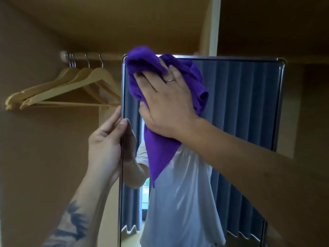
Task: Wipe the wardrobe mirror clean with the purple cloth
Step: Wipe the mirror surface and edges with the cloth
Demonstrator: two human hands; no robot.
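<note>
Four fingers of the right hand [165, 102] lie spread and flat on the purple cloth [156, 82], pressing it against the mirror [240, 104] near its top left corner; the fingertips sink into the folds, so their ends are partly hidden. A thin ring sits on one finger. The cloth is bunched above the hand, covers the corner of the frame, and hangs in a long point below the wrist, lying over the glass. What the palm does beneath is out of sight.

The left hand [106, 145] holds the mirror's left edge, thumb on the glass side and fingers curled behind the frame, where they cannot be seen directly; only a reflection shows them. Its forearm carries a dark tattoo, cut off at the bottom edge.

In the glass, a white shirt and blue curtains [249, 122] show, with the head area hidden behind the cloth and hand. The mirror's lower part runs out of the picture. To the left, wooden hangers [71, 88] hang from a rail [92, 56], whose right end disappears behind the mirror.
</note>
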